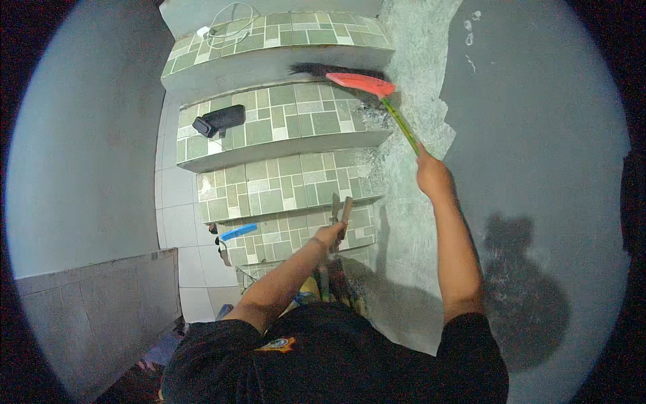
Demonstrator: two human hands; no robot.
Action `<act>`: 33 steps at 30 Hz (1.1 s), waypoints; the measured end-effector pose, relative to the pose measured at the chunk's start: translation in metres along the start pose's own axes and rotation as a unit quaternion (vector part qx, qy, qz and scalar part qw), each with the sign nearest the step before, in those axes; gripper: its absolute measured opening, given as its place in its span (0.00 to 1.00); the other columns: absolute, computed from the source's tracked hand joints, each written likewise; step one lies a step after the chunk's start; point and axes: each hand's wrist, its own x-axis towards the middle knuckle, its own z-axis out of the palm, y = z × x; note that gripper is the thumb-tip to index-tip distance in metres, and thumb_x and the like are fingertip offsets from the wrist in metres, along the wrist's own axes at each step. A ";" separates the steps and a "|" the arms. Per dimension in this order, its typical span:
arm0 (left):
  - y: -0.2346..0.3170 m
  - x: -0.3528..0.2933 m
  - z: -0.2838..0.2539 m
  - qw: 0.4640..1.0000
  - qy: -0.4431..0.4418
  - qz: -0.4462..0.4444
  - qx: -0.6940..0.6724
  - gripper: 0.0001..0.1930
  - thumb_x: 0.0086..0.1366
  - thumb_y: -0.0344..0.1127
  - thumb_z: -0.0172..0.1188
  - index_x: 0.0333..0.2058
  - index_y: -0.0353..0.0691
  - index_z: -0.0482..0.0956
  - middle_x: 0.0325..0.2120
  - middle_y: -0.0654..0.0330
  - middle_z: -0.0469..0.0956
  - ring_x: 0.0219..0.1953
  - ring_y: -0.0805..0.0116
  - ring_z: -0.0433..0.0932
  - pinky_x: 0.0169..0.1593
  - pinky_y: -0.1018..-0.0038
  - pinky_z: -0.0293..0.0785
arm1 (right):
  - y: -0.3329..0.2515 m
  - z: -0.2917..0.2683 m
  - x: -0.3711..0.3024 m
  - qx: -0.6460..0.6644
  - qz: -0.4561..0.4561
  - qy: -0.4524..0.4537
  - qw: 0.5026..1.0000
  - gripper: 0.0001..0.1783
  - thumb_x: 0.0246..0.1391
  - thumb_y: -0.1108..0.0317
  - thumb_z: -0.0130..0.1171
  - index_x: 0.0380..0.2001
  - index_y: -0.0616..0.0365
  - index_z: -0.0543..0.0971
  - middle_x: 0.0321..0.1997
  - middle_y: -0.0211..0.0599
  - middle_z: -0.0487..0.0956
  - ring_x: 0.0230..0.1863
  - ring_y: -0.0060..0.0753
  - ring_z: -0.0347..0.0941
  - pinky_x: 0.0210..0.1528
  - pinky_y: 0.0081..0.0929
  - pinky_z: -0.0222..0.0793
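Observation:
My right hand [434, 176] is closed round the green handle of a broom [361, 83] with a red head. The broom's dark bristles reach left across the back of a tiled step, against the riser above it. Grey debris [375, 116] lies on that step below the broom head, beside the wall. Lower down, my left hand [330, 236] grips a narrow, flat, brownish tool [346, 210] that points upward over the lower steps. Its exact kind is unclear, and my fingers hide its lower end.
Green and cream tiled steps [269, 186] rise ahead. A black device [224, 121] lies on one, a blue bar-shaped object [239, 231] lower left, and a coiled white cable [229, 30] on a higher step. A wall with peeling grey paint [531, 148] stands to the right.

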 end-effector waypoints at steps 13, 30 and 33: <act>-0.088 0.009 -0.030 0.998 0.002 0.003 -0.055 0.27 0.57 0.62 0.62 0.32 0.38 0.80 0.28 0.57 0.77 0.29 0.62 0.76 0.31 0.60 0.72 | 0.024 -0.015 -0.074 -0.021 0.011 0.020 1.000 0.26 0.64 0.63 0.50 0.65 0.48 0.70 0.45 0.59 0.81 0.43 0.63 0.79 0.48 0.52 0.74; -0.061 -0.074 -0.030 0.998 0.059 0.017 -0.017 0.18 0.64 0.45 0.62 0.38 0.33 0.79 0.30 0.56 0.81 0.29 0.63 0.82 0.29 0.67 0.80 | 0.039 0.048 0.043 0.105 0.117 -0.100 0.982 0.21 0.62 0.59 0.46 0.52 0.57 0.79 0.45 0.55 0.82 0.45 0.57 0.80 0.49 0.49 0.74; -0.064 -0.078 -0.038 0.998 0.033 0.026 -0.036 0.18 0.64 0.45 0.63 0.37 0.31 0.79 0.31 0.55 0.82 0.27 0.64 0.81 0.29 0.68 0.78 | 0.048 0.034 0.021 0.107 0.131 -0.113 0.979 0.22 0.63 0.60 0.46 0.55 0.54 0.78 0.44 0.54 0.82 0.43 0.56 0.81 0.46 0.48 0.74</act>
